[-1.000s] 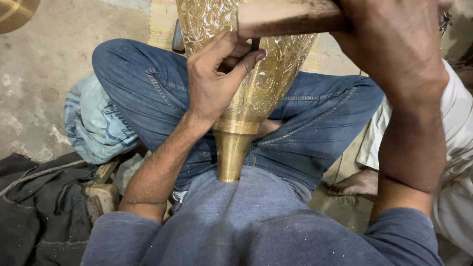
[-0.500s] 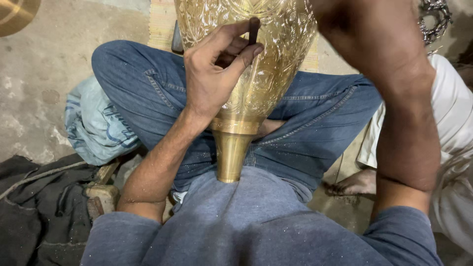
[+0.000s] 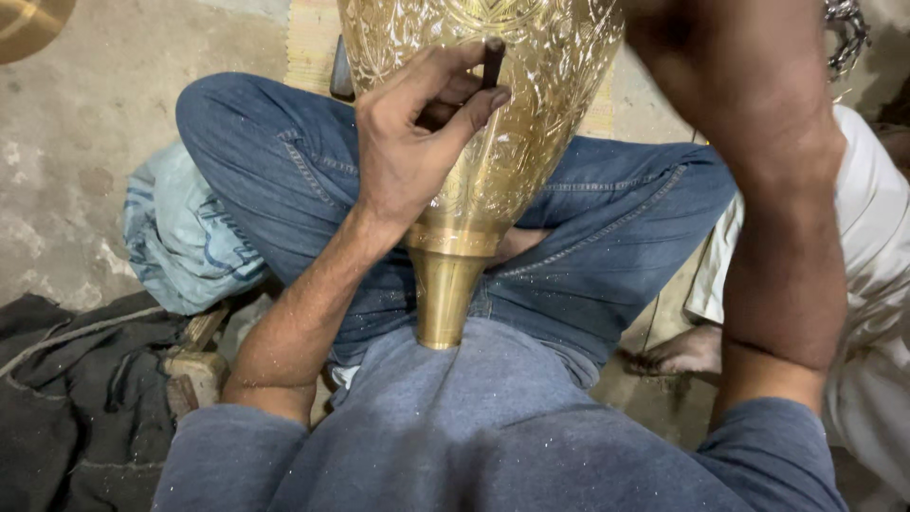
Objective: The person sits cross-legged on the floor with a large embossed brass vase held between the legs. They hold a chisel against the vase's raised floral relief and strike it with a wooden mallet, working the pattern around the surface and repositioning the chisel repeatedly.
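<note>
Bare concrete floor point(image 3: 85, 142), stained and dusty, surrounds a person who sits cross-legged in blue jeans point(image 3: 265, 180) and a grey-blue shirt point(image 3: 474, 427). Across the lap lies a large brass vase point(image 3: 493, 142), its narrow plain neck point(image 3: 443, 299) pointing back toward the belly and its wide body, covered in fine engraved leaf patterns, running out of the top of the view. The left hand point(image 3: 408, 142) rests on the vase's side and pinches a small dark chisel point(image 3: 493, 62) between thumb and forefinger, the other fingers curled loosely against the metal (the tool's tip is hidden behind the fingers, so where it meets the brass cannot be seen). The right arm point(image 3: 758, 190) rises steeply at the right side; its hand is above the edge of the view, so whether it is closed on anything cannot be told. A crumpled pale blue cloth point(image 3: 180, 237) lies beside the left knee, a dark cloth point(image 3: 66, 398) at lower left, and a white cloth point(image 3: 872, 284) at the right edge.
</note>
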